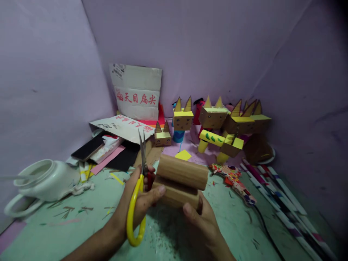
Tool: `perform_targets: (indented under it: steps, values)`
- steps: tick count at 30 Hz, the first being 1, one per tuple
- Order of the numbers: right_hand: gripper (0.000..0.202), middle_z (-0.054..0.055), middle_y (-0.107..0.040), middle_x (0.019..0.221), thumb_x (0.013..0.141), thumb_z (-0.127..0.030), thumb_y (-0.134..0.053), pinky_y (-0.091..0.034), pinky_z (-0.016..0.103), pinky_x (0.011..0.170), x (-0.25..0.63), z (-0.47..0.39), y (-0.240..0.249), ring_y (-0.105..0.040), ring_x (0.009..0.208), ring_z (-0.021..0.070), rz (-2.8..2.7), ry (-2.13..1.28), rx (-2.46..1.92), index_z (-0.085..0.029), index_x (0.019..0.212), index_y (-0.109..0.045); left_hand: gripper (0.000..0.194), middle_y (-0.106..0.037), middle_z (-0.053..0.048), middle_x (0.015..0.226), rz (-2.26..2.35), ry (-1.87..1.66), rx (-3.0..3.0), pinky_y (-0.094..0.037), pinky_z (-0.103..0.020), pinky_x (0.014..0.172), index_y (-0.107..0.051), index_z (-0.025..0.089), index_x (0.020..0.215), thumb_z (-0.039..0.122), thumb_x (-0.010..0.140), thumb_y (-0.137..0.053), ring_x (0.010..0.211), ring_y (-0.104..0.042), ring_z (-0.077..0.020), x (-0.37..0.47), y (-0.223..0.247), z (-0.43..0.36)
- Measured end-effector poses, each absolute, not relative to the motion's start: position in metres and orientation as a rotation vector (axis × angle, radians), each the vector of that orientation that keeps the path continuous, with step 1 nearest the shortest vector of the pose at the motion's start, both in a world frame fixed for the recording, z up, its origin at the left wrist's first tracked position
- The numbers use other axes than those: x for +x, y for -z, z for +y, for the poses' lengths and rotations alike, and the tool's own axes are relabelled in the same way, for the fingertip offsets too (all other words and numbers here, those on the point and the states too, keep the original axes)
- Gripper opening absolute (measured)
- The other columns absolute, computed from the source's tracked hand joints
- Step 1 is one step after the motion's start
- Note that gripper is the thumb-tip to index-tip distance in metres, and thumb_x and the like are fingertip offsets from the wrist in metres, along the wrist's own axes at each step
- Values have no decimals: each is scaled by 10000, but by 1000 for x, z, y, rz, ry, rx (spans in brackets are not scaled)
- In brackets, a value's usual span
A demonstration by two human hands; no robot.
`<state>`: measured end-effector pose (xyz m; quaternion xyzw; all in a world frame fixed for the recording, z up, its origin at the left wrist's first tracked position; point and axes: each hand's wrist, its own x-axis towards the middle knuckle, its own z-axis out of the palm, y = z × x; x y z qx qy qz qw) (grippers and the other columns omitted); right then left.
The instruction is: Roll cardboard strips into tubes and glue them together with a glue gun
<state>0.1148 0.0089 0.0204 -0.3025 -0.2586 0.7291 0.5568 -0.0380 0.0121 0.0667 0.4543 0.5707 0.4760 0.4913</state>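
Two brown cardboard tubes, an upper one and a lower one, lie one against the other between my hands above the table. My left hand is closed, its thumb pressing on the lower tube's left end. The same hand holds a pair of scissors with yellow handles, blades pointing up and slightly apart. Something red shows behind its fingers, too hidden to make out fully. My right hand grips the lower tube's right end, with the thumb in front and the fingers mostly hidden behind.
Several cardboard box heads with pointed ears, one on a blue tube, stand at the back. A yellow tube figure is nearer. A patterned glue gun and markers lie right. A white pot and printed cardboard stand left.
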Motion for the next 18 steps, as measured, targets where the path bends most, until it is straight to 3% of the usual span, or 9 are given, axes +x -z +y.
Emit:
perform_targets:
  steps: [2,4,8,12,15,18]
  values:
    - [672,74,-680,1145,526,-456,-833,-456,408,899,126,15,-23,-601,1086,301,-668,-1660,-775,-276,1137,-618,450,-498,20,815,1411,-1080,1132,-397,-195,453,-449,209,1041,330,668,-671,618,-501,-113,-51,-75,20]
    - [654,96,-668,1171,537,-486,-820,-453,380,897,139,22,-30,-577,1118,302,-760,-1669,-859,-237,1119,-655,429,-494,36,798,1353,-858,1257,-347,-181,426,-491,207,1019,300,641,-671,549,-436,-82,-65,-85,28]
    - [583,121,-715,1001,597,-442,-782,-504,378,748,148,24,-39,-662,915,302,-983,-1982,-792,-159,1096,-675,320,-529,43,753,1182,-525,1712,-397,-212,585,-587,175,902,294,627,-700,674,-477,-121,-70,-102,50]
    - [430,100,-738,885,640,-351,-778,-522,362,694,146,24,-35,-690,791,270,-920,-1969,-881,-147,1008,-690,266,-544,17,713,1378,-681,1762,-402,-221,546,-580,154,816,390,703,-629,633,-502,-131,-59,-109,65]
    - [421,70,-752,870,622,-355,-783,-545,392,697,150,33,-38,-696,762,271,-667,-1762,-942,-191,998,-691,304,-556,5,693,1578,-864,1672,-386,-214,460,-549,172,901,441,852,-417,546,-505,-124,-59,-107,50]
    - [499,32,-760,860,557,-321,-812,-545,409,752,157,43,-48,-699,785,274,-494,-1553,-938,-239,1033,-686,270,-646,3,709,1687,-781,1705,-435,-232,503,-571,222,1015,390,853,-435,544,-554,-135,-66,-91,14]
